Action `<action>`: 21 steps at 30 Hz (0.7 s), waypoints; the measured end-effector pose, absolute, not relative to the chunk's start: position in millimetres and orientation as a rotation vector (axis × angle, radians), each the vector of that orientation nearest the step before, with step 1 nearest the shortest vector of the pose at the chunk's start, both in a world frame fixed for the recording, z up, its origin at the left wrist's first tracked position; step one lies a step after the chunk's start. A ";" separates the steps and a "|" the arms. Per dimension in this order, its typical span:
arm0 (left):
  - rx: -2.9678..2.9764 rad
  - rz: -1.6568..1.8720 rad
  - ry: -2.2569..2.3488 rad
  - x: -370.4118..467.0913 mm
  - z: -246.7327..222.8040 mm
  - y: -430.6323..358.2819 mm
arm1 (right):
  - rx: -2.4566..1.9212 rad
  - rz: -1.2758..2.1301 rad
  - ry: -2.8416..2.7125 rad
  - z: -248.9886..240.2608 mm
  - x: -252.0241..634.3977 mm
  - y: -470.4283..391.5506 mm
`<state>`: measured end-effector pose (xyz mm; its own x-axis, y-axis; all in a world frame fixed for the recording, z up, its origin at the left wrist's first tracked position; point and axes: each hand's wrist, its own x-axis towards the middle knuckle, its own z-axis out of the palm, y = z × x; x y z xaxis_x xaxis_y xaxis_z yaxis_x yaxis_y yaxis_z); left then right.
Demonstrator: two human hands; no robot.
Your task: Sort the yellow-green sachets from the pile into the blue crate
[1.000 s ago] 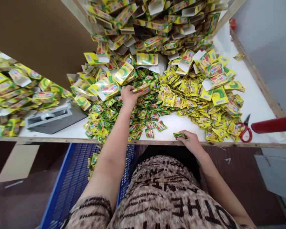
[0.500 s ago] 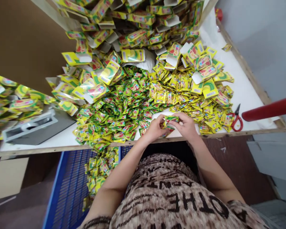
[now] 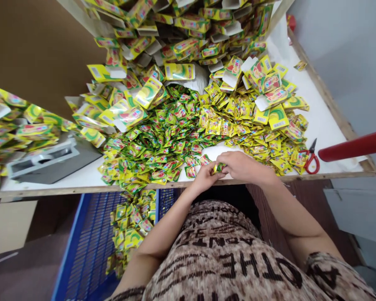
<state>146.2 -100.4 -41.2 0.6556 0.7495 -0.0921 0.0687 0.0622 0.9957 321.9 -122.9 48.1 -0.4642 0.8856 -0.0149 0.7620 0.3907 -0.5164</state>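
At the table's front edge my left hand (image 3: 204, 177) and my right hand (image 3: 238, 165) meet around a small green-and-yellow packet (image 3: 219, 167). Fingers of both hands are closed on it, and they cover most of it. Just left of my hands a few green packets (image 3: 191, 166) with red print lie on the white tabletop. Behind them spreads a heap of green packets (image 3: 163, 129), and a heap of yellow packets (image 3: 238, 113) lies to its right.
Open yellow cartons (image 3: 147, 93) pile up behind the packets. Red-handled scissors (image 3: 312, 163) lie at right beside a red bar (image 3: 354, 146). A grey metal holder (image 3: 50, 161) stands at left. Below the table, a blue crate (image 3: 81, 246) holds more packets.
My right hand has turned over and closed in against my left hand, covering more of the packet. The view has shifted slightly.
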 end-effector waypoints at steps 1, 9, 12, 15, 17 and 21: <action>1.420 0.585 0.734 144.5 -41.6 -100.6 | -1.486 0.674 -2.333 46.4 320.7 -122.0; 1.290 0.675 0.765 141.2 -43.0 -95.2 | -1.463 0.379 -2.163 17.9 303.8 -127.4; 1.219 0.731 0.759 141.4 -45.1 -98.6 | -1.416 0.462 -2.143 21.2 306.6 -124.4; 1.161 0.813 0.746 138.6 -47.5 -103.5 | -1.420 0.563 -2.101 26.7 312.2 -121.4; 1.139 0.852 0.763 136.1 -48.2 -105.6 | -1.433 0.582 -2.102 27.3 313.7 -121.1; 1.147 0.869 0.825 135.1 -45.4 -107.3 | -1.486 0.524 -2.014 19.4 308.9 -123.3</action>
<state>135.1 -107.3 -45.4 0.4326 0.8959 -0.1014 -0.1480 0.1814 0.9722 308.9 -123.3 19.4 -0.2148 0.9526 0.2156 0.7265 0.3034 -0.6165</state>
